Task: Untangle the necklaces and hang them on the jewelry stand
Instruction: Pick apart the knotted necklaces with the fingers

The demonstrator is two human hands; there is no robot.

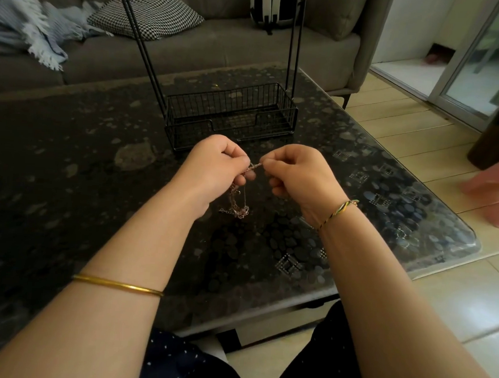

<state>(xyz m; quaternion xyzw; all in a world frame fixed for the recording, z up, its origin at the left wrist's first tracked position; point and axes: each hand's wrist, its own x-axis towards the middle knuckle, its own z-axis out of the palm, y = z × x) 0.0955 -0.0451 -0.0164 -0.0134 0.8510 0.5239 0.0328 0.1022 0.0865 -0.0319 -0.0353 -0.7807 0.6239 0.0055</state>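
We see a grey sofa (210, 49) at the far side, then the dark glass surface (68, 177) with the black wire jewelry stand (232, 114) near its far middle. Nearer us, our left hand (217, 169) and right hand (301, 177) each pinch the tangled necklaces (238, 202), which dangle between and below them, above the surface.

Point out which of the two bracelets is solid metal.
The gold bangle on the left forearm, a smooth plain ring; the thread bracelet on the right wrist is braided in several colours.

Jewelry stand (150, 66) top cropped out
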